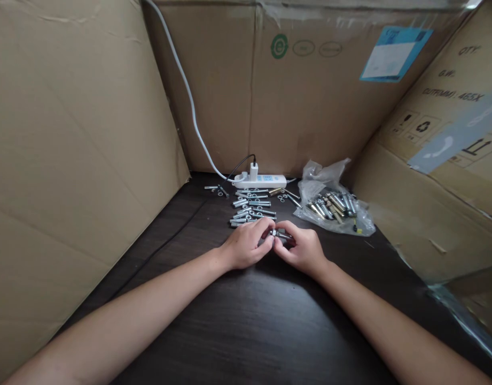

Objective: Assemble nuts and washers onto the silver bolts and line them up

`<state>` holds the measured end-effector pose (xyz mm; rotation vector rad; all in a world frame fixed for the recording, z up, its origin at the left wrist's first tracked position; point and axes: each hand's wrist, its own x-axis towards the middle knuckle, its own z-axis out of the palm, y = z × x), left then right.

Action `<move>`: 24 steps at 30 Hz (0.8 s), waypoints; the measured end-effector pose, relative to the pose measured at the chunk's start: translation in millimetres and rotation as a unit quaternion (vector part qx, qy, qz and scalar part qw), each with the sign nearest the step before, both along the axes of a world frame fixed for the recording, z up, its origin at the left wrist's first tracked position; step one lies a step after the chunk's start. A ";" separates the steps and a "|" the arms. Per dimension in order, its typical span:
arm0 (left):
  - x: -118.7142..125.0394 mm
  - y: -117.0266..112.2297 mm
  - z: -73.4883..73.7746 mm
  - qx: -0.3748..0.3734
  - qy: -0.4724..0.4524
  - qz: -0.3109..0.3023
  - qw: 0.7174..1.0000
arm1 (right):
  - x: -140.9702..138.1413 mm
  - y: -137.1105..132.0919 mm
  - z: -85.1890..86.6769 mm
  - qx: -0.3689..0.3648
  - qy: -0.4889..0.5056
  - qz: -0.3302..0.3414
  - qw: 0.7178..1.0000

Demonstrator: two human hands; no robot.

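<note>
Just above the dark table, my left hand (248, 245) and my right hand (304, 248) meet around one expansion bolt (284, 235). My left thumb and fingers are closed at the nut end (273, 232) of the bolt. Its shank lies in the pinch of my right hand, partly hidden by the fingers. Right behind my left hand, rows of bolt parts (254, 203) lie side by side: threaded bolts, sleeves, nuts and washers. A clear plastic bag (304, 187) holding several expansion bolts (336, 205) rests beyond my right hand.
A white power strip (262, 182) with a plugged-in charger (254, 171) lies along the back cardboard box (213, 96). A black cable (169, 240) crosses the table (246, 326) on the left. Cardboard walls (69, 133) enclose the sides. Loose washers (281, 198) lie near the bag.
</note>
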<state>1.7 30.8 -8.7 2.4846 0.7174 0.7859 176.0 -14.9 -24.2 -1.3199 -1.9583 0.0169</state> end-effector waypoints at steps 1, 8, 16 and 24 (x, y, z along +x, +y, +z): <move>0.1 0.1 0.0 0.002 0.000 0.002 1.000 | -0.1 0.0 0.0 0.001 0.001 0.001 1.000; 0.1 1.1 -0.8 0.009 0.012 0.007 1.000 | 0.9 1.3 0.0 0.012 -0.001 0.013 1.000; 1.4 3.1 -3.8 0.018 0.012 -0.003 1.000 | 0.9 1.0 1.4 0.013 -0.014 0.019 1.000; -0.9 3.9 -3.2 -0.003 -0.035 0.039 0.999 | 0.5 1.1 0.2 0.005 -0.019 0.006 1.000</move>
